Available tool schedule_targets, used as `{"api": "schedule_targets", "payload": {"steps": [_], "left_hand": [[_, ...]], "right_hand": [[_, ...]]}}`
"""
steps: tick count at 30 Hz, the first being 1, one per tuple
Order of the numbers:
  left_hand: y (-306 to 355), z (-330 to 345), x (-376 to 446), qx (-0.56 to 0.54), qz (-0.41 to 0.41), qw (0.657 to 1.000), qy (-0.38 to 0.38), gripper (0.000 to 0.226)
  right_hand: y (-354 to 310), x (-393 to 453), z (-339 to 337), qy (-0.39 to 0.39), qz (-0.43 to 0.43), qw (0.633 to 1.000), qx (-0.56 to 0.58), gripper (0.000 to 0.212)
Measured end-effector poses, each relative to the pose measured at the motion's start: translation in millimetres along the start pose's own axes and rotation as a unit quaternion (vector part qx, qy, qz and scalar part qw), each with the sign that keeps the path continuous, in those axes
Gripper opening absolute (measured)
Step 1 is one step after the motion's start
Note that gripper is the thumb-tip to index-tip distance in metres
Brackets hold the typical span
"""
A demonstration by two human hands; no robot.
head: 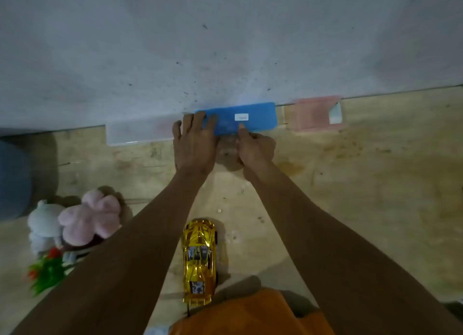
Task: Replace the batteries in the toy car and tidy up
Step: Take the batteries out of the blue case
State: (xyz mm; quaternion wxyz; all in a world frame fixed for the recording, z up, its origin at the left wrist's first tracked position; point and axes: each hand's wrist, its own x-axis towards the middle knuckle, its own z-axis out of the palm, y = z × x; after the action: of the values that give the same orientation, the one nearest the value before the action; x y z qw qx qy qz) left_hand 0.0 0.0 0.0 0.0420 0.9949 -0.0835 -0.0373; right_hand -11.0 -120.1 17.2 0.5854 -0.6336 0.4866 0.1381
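Note:
A shiny gold toy car (199, 262) stands on its wheels on the beige floor near me, nose pointing away. Far ahead, against the wall, lies a blue box (253, 117) with a small white label on its lid. My left hand (195, 144) lies flat with its fingers spread over the blue box's left end. My right hand (255, 148) is curled at the box's front edge, one finger pressing up on the lid near the label. No batteries are visible.
A translucent white box (136, 134) lies left of the blue one and a pink box (317, 112) right of it, all along the wall. Plush toys (75, 222) and a green plastic plant (47, 272) sit at the left. Orange cloth (250, 314) covers the bottom.

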Motion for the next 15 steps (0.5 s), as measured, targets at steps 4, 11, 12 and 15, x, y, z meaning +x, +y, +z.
{"api": "schedule_targets", "payload": {"steps": [4, 11, 12, 15], "left_hand": [[-2.6, 10.6, 2.3, 0.015, 0.007, 0.999, 0.044, 0.042], [-5.4, 12.7, 8.2, 0.022, 0.019, 0.998, 0.048, 0.041], [-5.4, 11.8, 8.5, 0.019, 0.021, 0.999, 0.044, 0.041], [-6.3, 13.0, 6.0, 0.027, 0.019, 0.999, 0.039, 0.041]], "right_hand": [[0.5, 5.3, 1.7, -0.007, 0.028, 0.998, 0.052, 0.031], [-2.3, 4.0, -5.9, -0.082, 0.066, 0.987, 0.120, 0.025], [-2.3, 1.6, -7.8, -0.087, 0.069, 0.987, 0.120, 0.025], [-0.2, 1.5, -9.9, -0.076, 0.074, 0.989, 0.100, 0.025]]}}
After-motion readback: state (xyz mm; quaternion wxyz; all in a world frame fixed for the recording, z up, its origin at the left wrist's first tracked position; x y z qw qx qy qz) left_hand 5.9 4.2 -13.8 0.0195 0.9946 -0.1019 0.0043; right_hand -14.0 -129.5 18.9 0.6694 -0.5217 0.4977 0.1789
